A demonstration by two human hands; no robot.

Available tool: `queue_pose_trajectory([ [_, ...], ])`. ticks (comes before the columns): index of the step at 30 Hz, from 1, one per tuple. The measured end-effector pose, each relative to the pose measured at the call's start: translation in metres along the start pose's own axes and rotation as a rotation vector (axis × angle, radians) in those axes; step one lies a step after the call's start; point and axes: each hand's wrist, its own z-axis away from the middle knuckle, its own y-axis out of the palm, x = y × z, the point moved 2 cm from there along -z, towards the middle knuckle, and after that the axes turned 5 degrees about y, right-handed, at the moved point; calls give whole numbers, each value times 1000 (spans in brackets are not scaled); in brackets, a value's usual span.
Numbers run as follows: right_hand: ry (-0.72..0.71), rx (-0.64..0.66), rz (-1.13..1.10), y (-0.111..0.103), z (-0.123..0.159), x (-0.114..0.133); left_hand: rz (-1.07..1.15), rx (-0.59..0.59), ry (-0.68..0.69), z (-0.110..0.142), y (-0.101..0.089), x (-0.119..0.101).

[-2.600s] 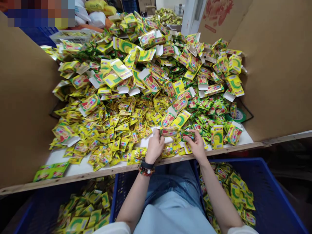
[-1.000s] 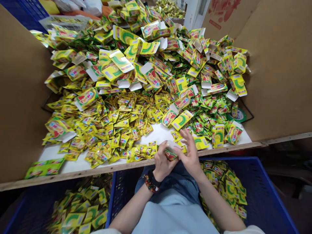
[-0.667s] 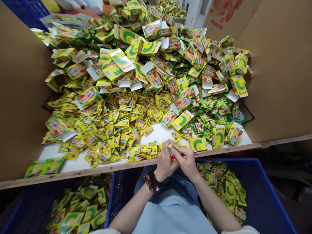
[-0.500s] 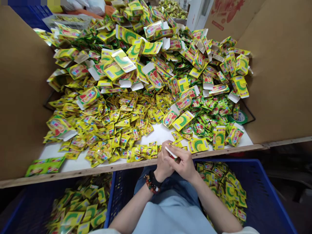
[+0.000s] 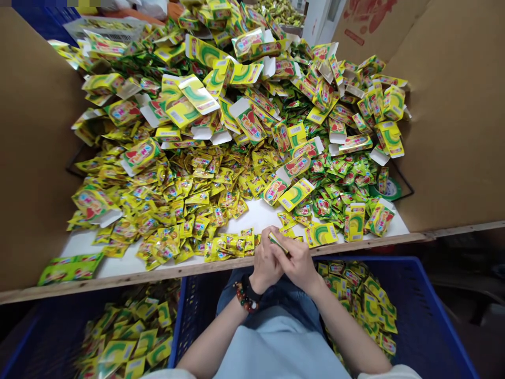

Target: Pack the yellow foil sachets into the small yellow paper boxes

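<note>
My left hand (image 5: 266,259) and my right hand (image 5: 296,260) meet just above the table's front edge. Both pinch a small yellow-green carton (image 5: 278,243), seen almost edge-on, with my fingers hiding most of it. Beside my hands lie loose yellow foil sachets (image 5: 232,246). Just beyond them, a yellow carton with a green arc (image 5: 295,195) rests among a large heap of sachets and open cartons (image 5: 221,152). Beaded bracelets and a black band (image 5: 245,293) circle my left wrist.
The heap covers most of a white tabletop (image 5: 260,216) with a wooden front edge (image 5: 158,276), between tall cardboard side walls (image 5: 453,116). Below, blue crates (image 5: 418,279) on both sides of my lap hold yellow cartons.
My hands have come together and drawn back toward the table edge. The carton between them has turned from a broad face to nearly edge-on. Some sachets in front have been cleared from the white surface.
</note>
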Motion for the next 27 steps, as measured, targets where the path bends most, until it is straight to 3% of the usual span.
queue_pose_trajectory([
  [3, -133, 28, 140, -2, 7, 2, 38, 37, 32, -3, -6, -5],
  [5, -111, 42, 197, -20, 19, 3, 52, 162, 136, -9, -14, -11],
  [8, 115, 33, 454, -70, 41, -2, -37, 426, 210, -27, -27, -19],
  [10, 349, 25, 759, -104, 49, -9, -232, 488, 113, -47, -31, -19],
  [12, 448, 50, 890, -121, 41, -18, -464, 503, -26, -69, -25, -15],
  [15, 503, 22, 793, -112, -3, -36, -664, 584, -164, -97, 1, -10],
  [19, 728, -135, 565, -77, -72, -66, -678, 614, -199, -113, 25, -5],
  [22, 699, -164, 418, -65, -94, -83, -658, 583, -214, -112, 17, 2],
  [25, 620, -151, 182, -65, -91, -90, -595, 526, -239, -106, -3, 14],
  [27, 566, -123, -9, -64, -82, -87, -401, 431, -245, -103, -16, 22],
])
